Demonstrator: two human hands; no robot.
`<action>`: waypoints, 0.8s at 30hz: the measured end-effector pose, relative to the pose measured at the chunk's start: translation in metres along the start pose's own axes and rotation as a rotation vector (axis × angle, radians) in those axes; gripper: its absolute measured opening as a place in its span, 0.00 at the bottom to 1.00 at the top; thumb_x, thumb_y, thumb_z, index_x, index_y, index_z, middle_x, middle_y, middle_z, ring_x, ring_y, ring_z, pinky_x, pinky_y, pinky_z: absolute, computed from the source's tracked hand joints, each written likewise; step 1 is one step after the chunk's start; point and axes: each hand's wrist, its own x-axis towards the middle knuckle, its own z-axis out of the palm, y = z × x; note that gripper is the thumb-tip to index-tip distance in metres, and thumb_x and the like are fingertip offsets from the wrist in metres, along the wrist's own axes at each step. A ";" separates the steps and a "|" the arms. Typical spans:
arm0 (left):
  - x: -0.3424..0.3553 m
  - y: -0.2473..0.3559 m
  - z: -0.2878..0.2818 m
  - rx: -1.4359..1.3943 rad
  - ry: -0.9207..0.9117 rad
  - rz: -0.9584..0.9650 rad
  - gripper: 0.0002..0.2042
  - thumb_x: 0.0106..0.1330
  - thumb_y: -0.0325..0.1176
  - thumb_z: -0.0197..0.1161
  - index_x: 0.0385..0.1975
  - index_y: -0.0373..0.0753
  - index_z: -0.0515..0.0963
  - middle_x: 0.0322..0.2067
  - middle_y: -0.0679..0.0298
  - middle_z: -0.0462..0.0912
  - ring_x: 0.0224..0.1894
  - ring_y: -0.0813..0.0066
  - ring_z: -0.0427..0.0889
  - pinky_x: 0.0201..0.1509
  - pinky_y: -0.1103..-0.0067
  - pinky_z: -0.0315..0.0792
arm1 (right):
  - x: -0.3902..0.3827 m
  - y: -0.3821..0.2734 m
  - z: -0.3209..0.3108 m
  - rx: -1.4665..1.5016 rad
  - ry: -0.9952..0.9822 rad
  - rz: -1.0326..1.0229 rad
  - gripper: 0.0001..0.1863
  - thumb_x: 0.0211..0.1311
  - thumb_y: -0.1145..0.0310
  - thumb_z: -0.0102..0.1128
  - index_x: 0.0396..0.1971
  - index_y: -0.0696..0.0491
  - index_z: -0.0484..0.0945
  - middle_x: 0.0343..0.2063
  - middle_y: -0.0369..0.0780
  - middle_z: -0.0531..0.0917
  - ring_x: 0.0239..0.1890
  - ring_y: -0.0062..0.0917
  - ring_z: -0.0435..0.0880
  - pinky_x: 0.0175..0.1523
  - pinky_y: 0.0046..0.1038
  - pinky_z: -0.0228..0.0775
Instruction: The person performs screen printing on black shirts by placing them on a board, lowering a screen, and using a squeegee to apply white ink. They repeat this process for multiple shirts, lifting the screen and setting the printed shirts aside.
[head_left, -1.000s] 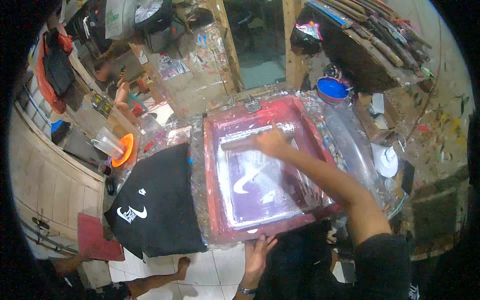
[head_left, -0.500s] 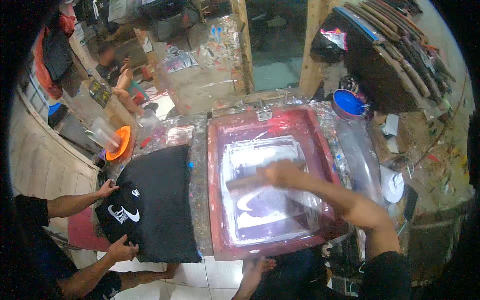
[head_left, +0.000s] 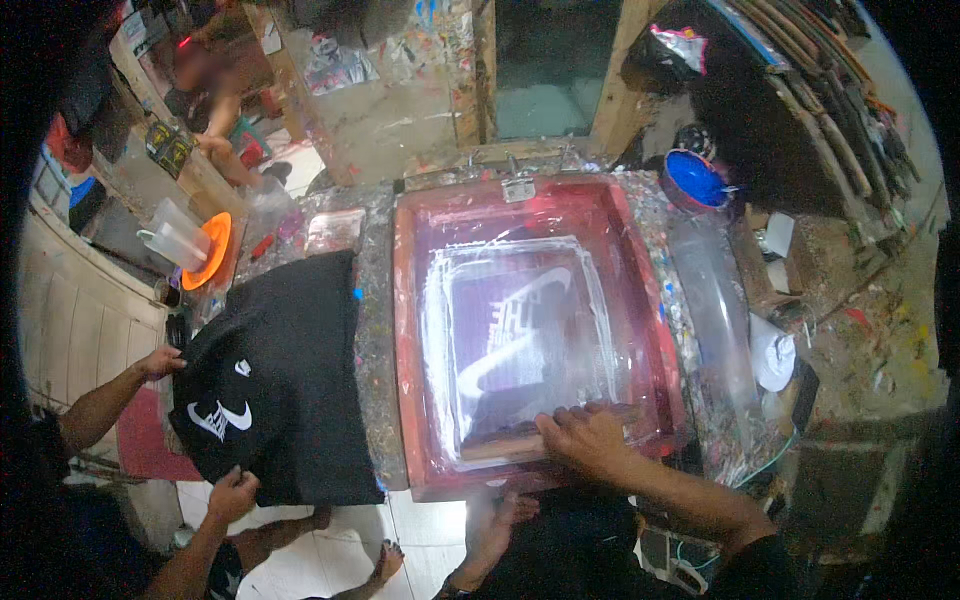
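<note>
A screen-printing frame (head_left: 409, 340) with red-stained sides lies before me. Its purple mesh shows a swoosh and lettering (head_left: 515, 325), ringed by smeared white ink. My right hand (head_left: 590, 445) is closed on a wooden squeegee (head_left: 500, 446), which lies across the near end of the mesh. My left hand (head_left: 505, 525) is at the frame's front edge with fingers apart, holding nothing I can see. To the left, a black garment (head_left: 300, 370) with white prints is spread on the bench. A co-worker's two hands (head_left: 232, 495) touch its left and near edges.
A metal hinge clamp (head_left: 518, 189) sits at the frame's far edge. Beyond it on the right stands a tub of blue ink (head_left: 694, 180). An orange plate (head_left: 208, 255) with a clear jug (head_left: 178, 238) is at far left. Squeegees (head_left: 810, 90) hang on the right.
My right hand has drawn the squeegee from mid-mesh to the near end, uncovering the lettering. The view has shifted a little. The co-worker's hands stay at the garment.
</note>
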 end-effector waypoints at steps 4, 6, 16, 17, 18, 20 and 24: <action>0.005 -0.006 -0.008 -0.047 0.097 0.069 0.19 0.78 0.39 0.49 0.52 0.24 0.71 0.39 0.49 0.84 0.41 0.64 0.86 0.48 0.71 0.81 | 0.103 0.056 -0.023 0.162 -0.348 0.025 0.14 0.64 0.62 0.54 0.46 0.50 0.78 0.25 0.50 0.84 0.31 0.48 0.86 0.38 0.50 0.75; 0.007 0.001 -0.001 -0.093 0.077 0.102 0.18 0.79 0.36 0.48 0.49 0.23 0.73 0.39 0.48 0.85 0.39 0.63 0.87 0.47 0.72 0.82 | 0.148 0.110 -0.006 0.055 0.176 -0.094 0.12 0.61 0.61 0.59 0.39 0.51 0.81 0.23 0.49 0.83 0.29 0.46 0.86 0.34 0.48 0.75; -0.014 -0.001 0.000 -0.109 0.116 -0.021 0.20 0.79 0.40 0.48 0.47 0.24 0.75 0.40 0.49 0.85 0.43 0.63 0.86 0.50 0.71 0.80 | 0.059 0.023 0.015 -0.151 0.106 0.010 0.19 0.60 0.61 0.59 0.50 0.50 0.74 0.30 0.43 0.85 0.30 0.38 0.85 0.36 0.43 0.77; -0.007 -0.008 -0.004 -0.106 0.087 -0.003 0.20 0.79 0.40 0.48 0.47 0.24 0.75 0.40 0.49 0.85 0.43 0.63 0.86 0.50 0.72 0.80 | 0.023 0.000 0.011 -0.074 0.193 -0.017 0.18 0.60 0.61 0.58 0.49 0.49 0.74 0.30 0.42 0.85 0.29 0.39 0.86 0.36 0.44 0.77; -0.003 -0.004 -0.003 -0.099 0.063 0.029 0.20 0.79 0.40 0.48 0.47 0.24 0.75 0.40 0.50 0.85 0.43 0.63 0.86 0.50 0.72 0.80 | 0.005 -0.011 0.002 0.000 0.297 -0.050 0.17 0.61 0.60 0.57 0.49 0.47 0.75 0.30 0.42 0.85 0.29 0.40 0.86 0.36 0.46 0.77; 0.000 0.006 0.003 -0.093 0.061 0.073 0.19 0.79 0.41 0.49 0.53 0.27 0.71 0.41 0.51 0.83 0.44 0.64 0.85 0.51 0.71 0.80 | 0.003 -0.008 -0.011 0.013 -0.033 0.001 0.17 0.61 0.58 0.56 0.49 0.46 0.75 0.29 0.43 0.85 0.28 0.41 0.86 0.36 0.47 0.78; 0.001 0.011 -0.007 -0.057 0.036 0.002 0.21 0.78 0.39 0.50 0.63 0.31 0.61 0.45 0.53 0.80 0.47 0.63 0.83 0.54 0.68 0.79 | 0.106 0.053 -0.027 0.114 -0.336 -0.042 0.15 0.64 0.60 0.54 0.45 0.53 0.79 0.30 0.51 0.85 0.35 0.47 0.86 0.43 0.51 0.76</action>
